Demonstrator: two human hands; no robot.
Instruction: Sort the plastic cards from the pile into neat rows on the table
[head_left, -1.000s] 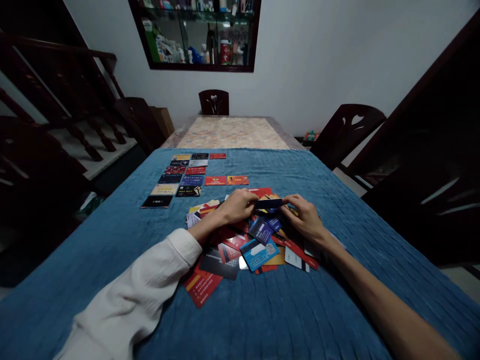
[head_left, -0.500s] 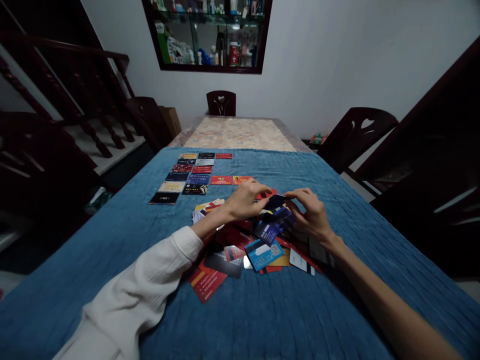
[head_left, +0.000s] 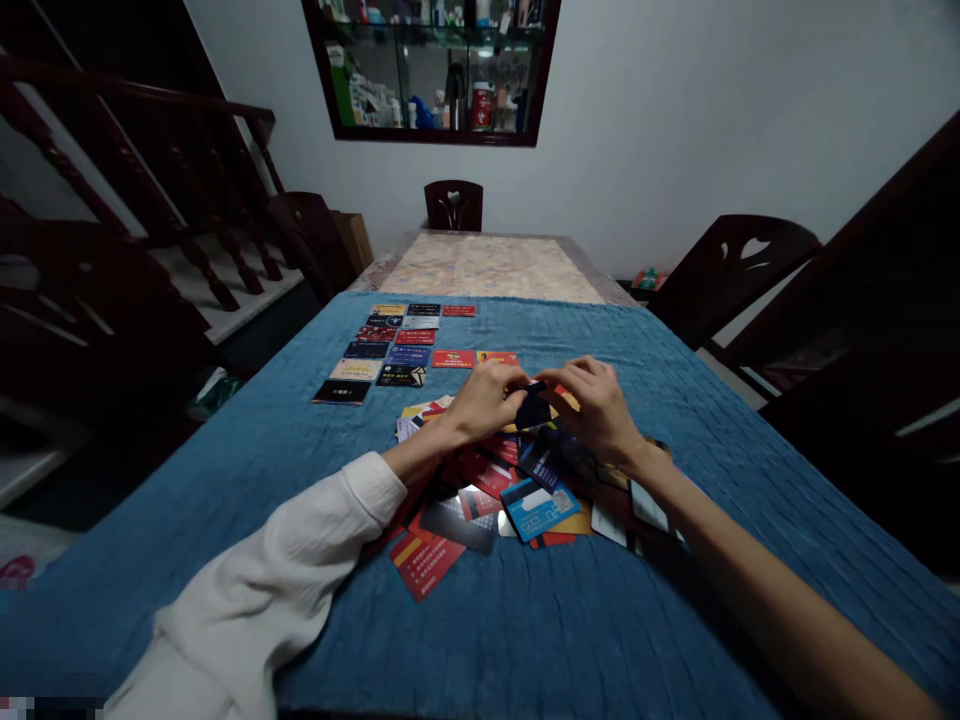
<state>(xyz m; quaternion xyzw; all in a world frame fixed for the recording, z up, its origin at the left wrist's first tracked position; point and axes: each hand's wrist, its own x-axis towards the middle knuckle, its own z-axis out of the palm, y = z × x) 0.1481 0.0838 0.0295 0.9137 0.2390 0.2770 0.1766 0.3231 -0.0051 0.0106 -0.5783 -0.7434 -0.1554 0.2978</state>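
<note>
Over a loose pile of plastic cards, a dark card [head_left: 534, 408] is held between my two hands. My left hand [head_left: 486, 402] pinches its left side, fingers curled. At its upper right edge, my right hand [head_left: 596, 408] has its fingertips closed on it. Beneath lie a light blue card [head_left: 538, 508], a red card [head_left: 426, 562] at the near edge of the pile, and a grey dotted card [head_left: 459, 524]. My right hand and forearm hide part of the pile's right side.
Several cards lie in rows at the left, among them a black card [head_left: 341, 391] and a red card [head_left: 453, 358]. A blue cloth [head_left: 247, 500] covers the near table. Dark wooden chairs [head_left: 739, 260] stand around it. A glass-shelved cabinet [head_left: 442, 75] is set in the wall.
My right hand has moved slightly left, closer to my left hand, and the dark card has tilted between them. More pale cards show under my right wrist. The whole view has shifted slightly.
</note>
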